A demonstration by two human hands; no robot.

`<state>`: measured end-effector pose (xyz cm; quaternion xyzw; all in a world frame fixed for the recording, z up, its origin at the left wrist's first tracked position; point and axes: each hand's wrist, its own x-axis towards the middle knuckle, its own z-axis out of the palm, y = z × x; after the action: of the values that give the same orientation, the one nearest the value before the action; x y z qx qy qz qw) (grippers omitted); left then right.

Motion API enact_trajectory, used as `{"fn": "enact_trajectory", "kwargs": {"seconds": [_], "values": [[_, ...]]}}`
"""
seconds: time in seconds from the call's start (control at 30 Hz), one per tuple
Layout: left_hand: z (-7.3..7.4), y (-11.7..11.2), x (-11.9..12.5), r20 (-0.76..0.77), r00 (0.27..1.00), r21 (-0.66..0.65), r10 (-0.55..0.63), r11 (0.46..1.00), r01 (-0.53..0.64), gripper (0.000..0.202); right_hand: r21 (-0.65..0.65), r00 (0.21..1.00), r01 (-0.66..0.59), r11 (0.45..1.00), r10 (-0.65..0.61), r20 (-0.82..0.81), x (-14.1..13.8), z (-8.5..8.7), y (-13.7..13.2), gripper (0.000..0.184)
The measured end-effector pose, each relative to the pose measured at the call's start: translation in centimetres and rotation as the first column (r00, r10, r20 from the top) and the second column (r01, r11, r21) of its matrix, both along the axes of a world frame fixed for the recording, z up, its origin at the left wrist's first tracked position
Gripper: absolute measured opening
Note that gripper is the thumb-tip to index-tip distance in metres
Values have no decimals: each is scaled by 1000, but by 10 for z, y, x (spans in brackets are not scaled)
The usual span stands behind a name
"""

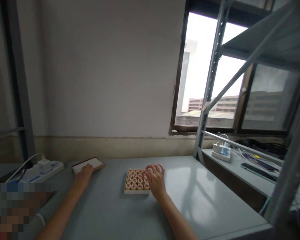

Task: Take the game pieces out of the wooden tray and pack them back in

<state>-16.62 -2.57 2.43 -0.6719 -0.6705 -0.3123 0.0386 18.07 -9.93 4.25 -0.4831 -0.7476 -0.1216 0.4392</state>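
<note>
A shallow white box packed with several round wooden game pieces marked in red sits in the middle of a grey table. My right hand rests at the box's right edge, fingers spread and touching the pieces on that side. My left hand lies palm down on a flat white lid with a brown rim at the left rear of the table; its fingers look flat, holding nothing.
A white power strip with plugs and cables lies at the far left. A metal shelf rack stands on the right before a window; its lower shelf carries a charger, cables and a phone. A blurred patch covers the lower left.
</note>
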Motion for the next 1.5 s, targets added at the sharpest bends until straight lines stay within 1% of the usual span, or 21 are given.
{"fn": "enact_trajectory", "kwargs": {"seconds": [0.07,0.13,0.17,0.23,0.3,0.33,0.43,0.5,0.57,0.63,0.7,0.77,0.83,0.87,1.03,1.1,1.17,1.27,1.37,1.43,1.5], "values": [[23,-3,26,219,959,84,-180,983,166,16,-31,996,42,999,-44,-76,3,1,2,28],[53,-9,65,463,820,150,-337,941,302,10,-71,981,28,997,-41,-189,4,-1,6,30],[67,-14,86,565,724,191,-397,916,353,7,-79,968,-14,997,-6,-250,3,-3,8,29],[89,-26,123,758,445,282,-477,854,437,6,-48,923,-135,990,107,-370,-3,-8,8,30],[96,-38,148,877,178,305,-447,803,513,12,32,850,-219,975,207,-485,-12,-13,6,42],[94,-42,156,906,88,307,-414,785,537,14,79,799,-229,970,234,-554,-17,-15,3,44],[78,-46,171,928,-42,324,-370,746,582,17,108,654,-389,915,357,-667,-31,-18,-7,45],[69,-43,177,927,-78,345,-367,752,562,20,90,580,-517,851,426,-695,-42,-18,-13,48],[64,-38,185,930,-99,357,-353,811,464,21,49,555,-571,819,429,-713,-56,-18,-19,50],[63,-33,192,929,-101,369,-356,878,303,19,12,540,-533,846,351,-765,-76,-20,-26,42],[62,-32,194,921,-77,389,-382,915,107,15,-21,485,-460,888,232,-843,-97,-22,-36,37],[61,-35,191,919,-26,386,-393,912,-135,12,-43,418,-446,894,165,-893,-113,-21,-50,37],[61,-41,184,931,18,348,-365,870,-349,12,-62,403,-516,854,178,-898,-120,-16,-63,37],[62,-45,182,937,31,330,-348,853,-404,13,-66,406,-547,834,196,-893,-120,-13,-67,38],[78,-56,183,912,226,405,-341,832,-380,18,-62,429,-534,843,208,-879,-104,-1,-63,37],[81,-57,187,910,258,401,-325,847,-348,20,-54,452,-540,840,235,-860,-98,3,-56,33],[80,-54,189,927,221,357,-303,892,-276,20,-48,499,-571,820,300,-813,-92,9,-49,30],[70,-46,185,966,96,249,-239,962,-115,17,-116,547,-654,747,361,-755,-80,21,-39,23],[58,-37,176,987,-6,158,-158,986,48,17,-198,480,-707,679,255,-840,-59,26,-22,25],[53,-31,170,992,-23,123,-121,988,94,19,-203,401,-679,706,124,-908,-43,22,-3,29],[49,-27,167,992,8,122,-123,990,69,23,-220,372,-609,762,29,-928,-26,13,20,32]]}}
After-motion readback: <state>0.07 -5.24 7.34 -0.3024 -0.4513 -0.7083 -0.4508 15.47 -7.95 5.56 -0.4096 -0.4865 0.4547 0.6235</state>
